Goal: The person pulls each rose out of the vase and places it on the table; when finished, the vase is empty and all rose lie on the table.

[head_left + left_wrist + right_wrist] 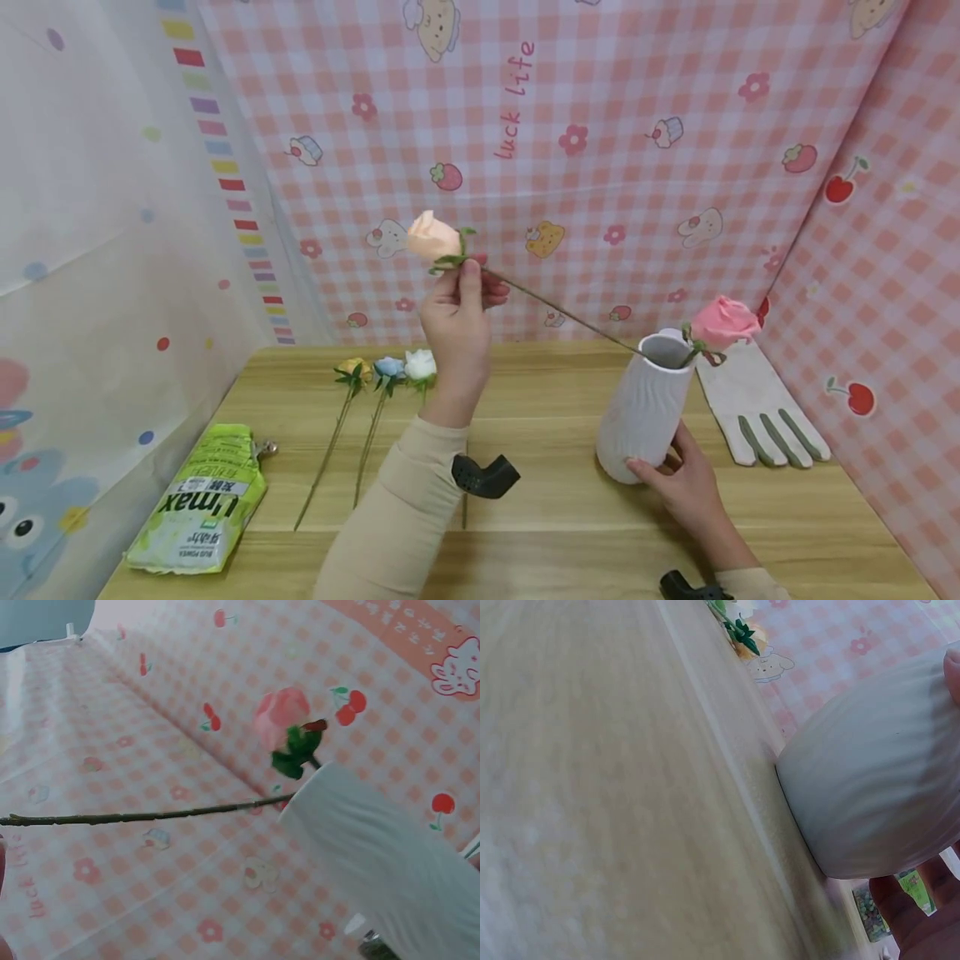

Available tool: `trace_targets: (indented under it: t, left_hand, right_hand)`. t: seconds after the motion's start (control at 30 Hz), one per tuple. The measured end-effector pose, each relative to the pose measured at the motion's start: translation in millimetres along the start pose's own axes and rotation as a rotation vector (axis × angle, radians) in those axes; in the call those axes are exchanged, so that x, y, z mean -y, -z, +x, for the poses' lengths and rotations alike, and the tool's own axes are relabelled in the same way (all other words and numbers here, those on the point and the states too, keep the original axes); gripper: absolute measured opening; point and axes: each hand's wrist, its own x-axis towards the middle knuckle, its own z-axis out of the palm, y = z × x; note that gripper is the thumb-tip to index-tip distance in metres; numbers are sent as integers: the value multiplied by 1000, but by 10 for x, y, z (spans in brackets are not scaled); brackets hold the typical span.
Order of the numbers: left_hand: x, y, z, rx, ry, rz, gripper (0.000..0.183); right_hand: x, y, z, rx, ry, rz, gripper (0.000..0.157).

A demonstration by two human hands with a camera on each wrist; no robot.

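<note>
A peach rose [433, 237] is held up by my left hand [459, 325], which pinches its stem just under the bloom. That stem [135, 817] slants down to the right, its far end at the mouth of a white ribbed vase [645, 417]. My right hand [690, 487] grips the vase low down, thumb on the near side and fingers around the far side. Out of the vase leans a pink rose [723, 323], its bloom over the right rim. In the right wrist view the vase's base [855, 825] stands close at the wooden table [615, 787].
A yellow rose [352, 371], a blue rose [388, 368] and a white rose [420, 364] lie side by side left of centre. The green bag [198, 500] is at the table's left. Behind the vase lies a white-and-grey glove [757, 400]. Patterned cloth walls [570, 192] enclose the table.
</note>
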Motion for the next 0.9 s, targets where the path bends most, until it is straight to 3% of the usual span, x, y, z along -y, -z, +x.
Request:
trace_targets:
  t: [0.23, 0.4, 0.73, 0.9]
  left_hand:
    - [25, 306, 71, -56, 85, 0, 31]
    - [165, 473, 29, -20, 147, 88, 31]
    - [846, 695, -185, 67, 446, 285, 29]
    - [1130, 793, -302, 169, 619, 421, 27]
  right_hand:
    - [-15, 8, -10, -3, 0, 5, 80]
    - [-11, 18, -3, 6, -10, -8, 81]
    - [-17, 19, 2, 14, -11, -7, 80]
    - [-25, 4, 8, 8, 28, 7, 78]
